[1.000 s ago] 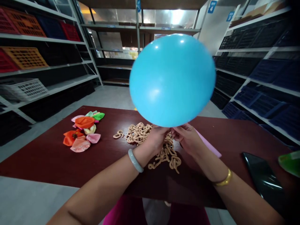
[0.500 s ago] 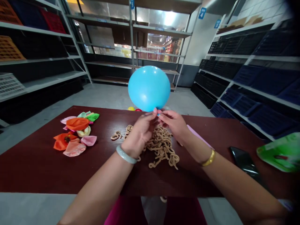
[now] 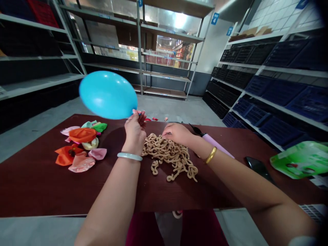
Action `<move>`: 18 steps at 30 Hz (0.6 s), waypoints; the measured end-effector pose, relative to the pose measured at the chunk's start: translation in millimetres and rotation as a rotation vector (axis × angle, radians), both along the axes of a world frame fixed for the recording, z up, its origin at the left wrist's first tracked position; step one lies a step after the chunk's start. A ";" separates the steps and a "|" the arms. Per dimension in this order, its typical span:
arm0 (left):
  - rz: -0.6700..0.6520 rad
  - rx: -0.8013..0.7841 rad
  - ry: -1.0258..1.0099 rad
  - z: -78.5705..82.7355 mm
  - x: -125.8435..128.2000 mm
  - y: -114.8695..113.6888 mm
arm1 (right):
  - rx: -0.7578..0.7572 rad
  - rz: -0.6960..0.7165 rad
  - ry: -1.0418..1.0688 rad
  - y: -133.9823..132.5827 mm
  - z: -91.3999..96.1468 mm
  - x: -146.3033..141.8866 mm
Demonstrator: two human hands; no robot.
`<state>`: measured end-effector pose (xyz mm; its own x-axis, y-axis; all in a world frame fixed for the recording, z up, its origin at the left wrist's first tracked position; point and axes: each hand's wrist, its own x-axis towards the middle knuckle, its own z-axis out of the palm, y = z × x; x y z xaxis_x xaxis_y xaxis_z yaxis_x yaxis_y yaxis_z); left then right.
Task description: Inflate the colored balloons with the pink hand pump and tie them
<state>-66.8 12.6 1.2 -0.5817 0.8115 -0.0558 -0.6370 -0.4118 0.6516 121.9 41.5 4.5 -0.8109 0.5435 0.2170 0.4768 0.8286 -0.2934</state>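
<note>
In the head view, my left hand [image 3: 134, 131] is raised above the desk [image 3: 38, 184], its fingers [image 3: 138, 114] pinched together on the neck of the inflated blue balloon [image 3: 108, 95]. The balloon's body floats up and to the left of those fingers. My right hand [image 3: 176, 133] lies palm down on the far edge of the pile of tan loops [image 3: 170, 157]. Its fingers curl into the pile, and I cannot tell whether they have caught a loop or only rest there. Below and to the left of the left fingers is a heap of limp balloons [image 3: 80, 147] in orange, pink and green. Off to the right of the right fingers lie a dark phone [image 3: 257, 167] and a green packet [image 3: 302, 159]. I judge the main risk to be the thin pinch: if it slackens, the neck could slip, and the balloon would lose its air or dart away. A nail pressed into the skin could burst it. The tangled loops might also drag out together. The blue aisle tag [image 3: 214, 18] and the packet's print are too small for me to read.
</note>
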 end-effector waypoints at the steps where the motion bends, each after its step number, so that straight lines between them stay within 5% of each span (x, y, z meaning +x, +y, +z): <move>1: -0.011 0.010 -0.011 0.2 0.2 -0.4 | 0.002 0.076 -0.014 -1.9 0.0 0.0; 4: -0.050 0.039 -0.040 1.5 0.2 -2.1 | 0.046 0.189 -0.088 -9.3 -3.0 1.7; 7: -0.076 0.054 -0.035 2.3 1.5 -2.8 | 0.002 0.127 -0.033 -14.3 -3.4 2.8; 14: -0.100 0.079 -0.016 3.2 6.0 -1.4 | -0.588 -0.101 0.648 -13.8 39.7 2.2; 18: -0.102 0.080 0.034 2.9 7.1 -0.6 | -0.784 -0.014 0.924 -10.2 65.1 -0.5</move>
